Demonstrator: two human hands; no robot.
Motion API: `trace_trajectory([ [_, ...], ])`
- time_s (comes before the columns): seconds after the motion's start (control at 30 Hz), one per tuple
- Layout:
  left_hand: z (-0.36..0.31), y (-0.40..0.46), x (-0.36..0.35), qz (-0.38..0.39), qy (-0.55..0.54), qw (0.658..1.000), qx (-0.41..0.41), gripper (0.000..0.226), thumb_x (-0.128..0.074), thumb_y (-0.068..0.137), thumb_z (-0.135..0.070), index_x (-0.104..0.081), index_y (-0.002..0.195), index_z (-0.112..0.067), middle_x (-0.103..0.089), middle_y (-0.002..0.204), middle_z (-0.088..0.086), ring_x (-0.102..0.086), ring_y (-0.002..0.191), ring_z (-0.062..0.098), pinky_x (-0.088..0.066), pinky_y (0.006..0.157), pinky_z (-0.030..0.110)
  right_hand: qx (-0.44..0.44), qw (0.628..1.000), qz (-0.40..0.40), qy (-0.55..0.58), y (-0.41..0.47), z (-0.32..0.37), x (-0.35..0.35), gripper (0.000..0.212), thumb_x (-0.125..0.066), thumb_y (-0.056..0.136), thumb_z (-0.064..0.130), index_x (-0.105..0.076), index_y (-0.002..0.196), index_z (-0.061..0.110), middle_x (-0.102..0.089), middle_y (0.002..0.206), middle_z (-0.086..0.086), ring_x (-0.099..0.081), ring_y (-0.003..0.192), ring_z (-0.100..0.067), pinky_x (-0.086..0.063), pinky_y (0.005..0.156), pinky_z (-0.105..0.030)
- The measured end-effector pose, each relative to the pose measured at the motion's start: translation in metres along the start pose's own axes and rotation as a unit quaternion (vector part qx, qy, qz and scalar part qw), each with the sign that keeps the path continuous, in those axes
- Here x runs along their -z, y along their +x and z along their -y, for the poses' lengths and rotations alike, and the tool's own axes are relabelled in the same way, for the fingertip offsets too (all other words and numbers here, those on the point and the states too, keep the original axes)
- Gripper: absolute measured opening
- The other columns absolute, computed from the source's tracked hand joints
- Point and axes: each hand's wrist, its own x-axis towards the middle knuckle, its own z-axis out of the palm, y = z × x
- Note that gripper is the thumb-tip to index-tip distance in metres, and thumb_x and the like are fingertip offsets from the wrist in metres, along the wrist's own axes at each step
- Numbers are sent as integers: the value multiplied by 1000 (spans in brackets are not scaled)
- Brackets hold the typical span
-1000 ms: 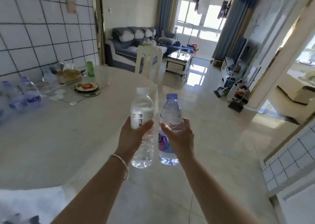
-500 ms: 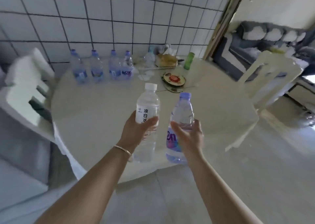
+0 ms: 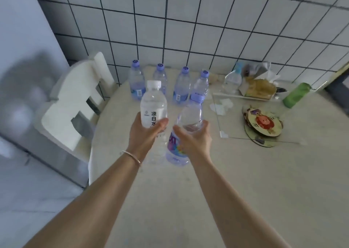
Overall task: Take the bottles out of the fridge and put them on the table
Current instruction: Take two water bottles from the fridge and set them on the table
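Presently the carrying step is under way: the left hand (image 3: pixel 145 132) is closing its grip around the white-capped bottle (image 3: pixel 154 108), the right hand (image 3: pixel 196 140) around the purple-labelled bottle (image 3: pixel 186 130), both hanging above the counter (image 3: pixel 245 181). Setting down seems next, calling for upright lowering. Four bottles (image 3: pixel 170 83) are standing at 12 o'clock; a glass sheet (image 3: pixel 245 119) is lying at 2 o'clock; the counter's edge and a chair (image 3: pixel 75 104) are lying at 9 o'clock. Bare surface is lying beneath.
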Motion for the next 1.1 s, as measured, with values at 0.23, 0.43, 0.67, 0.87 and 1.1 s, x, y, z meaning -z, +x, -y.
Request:
trace_trajectory([
  [0.23, 21, 103, 15, -94, 43, 995, 13, 60, -80, 42, -42, -57, 96, -33, -69, 92, 0, -65, 81, 21, -54, 78, 43, 14, 999, 27, -12, 89, 20, -59, 57, -82, 60, 30, -42, 101, 27, -61, 98, 4, -58, 88, -16, -40, 73, -23],
  [0.43, 44, 161, 24, -113, 95, 989, 14, 67, -85, 54, -23, -51, 111, -25, -65, 100, -5, -63, 93, 17, -46, 81, 28, 28, 995, 52, -77, 135, 19, -104, 67, -81, 60, 39, -39, 110, 25, -55, 91, 11, -52, 81, -17, -40, 70, -27],
  [0.67, 70, 205, 31, -139, 132, 981, -14, 68, -86, 52, -20, -48, 109, -25, -63, 98, -2, -62, 93, 21, -48, 82, 31, 11, 994, 74, -74, 162, 4, -144, 69, -81, 59, 34, -37, 111, 26, -60, 98, 7, -59, 86, -19, -42, 65, -26],
  [0.87, 74, 225, 29, -158, 120, 979, -40, 69, -84, 51, -18, -45, 106, -28, -57, 89, -23, -58, 81, 5, -43, 71, 7, 3, 994, 81, -77, 176, -4, -157, 71, -83, 60, 30, -40, 115, 24, -59, 98, 4, -57, 85, -19, -45, 64, -26],
  [1.1, 88, 230, 40, -154, 85, 984, -34, 71, -75, 42, -39, -43, 106, -41, -59, 97, -20, -61, 86, 8, -49, 87, 31, 22, 992, 75, -97, 177, -10, -163, 74, -83, 60, 31, -38, 119, 23, -52, 100, 8, -52, 86, -16, -44, 73, -28],
])
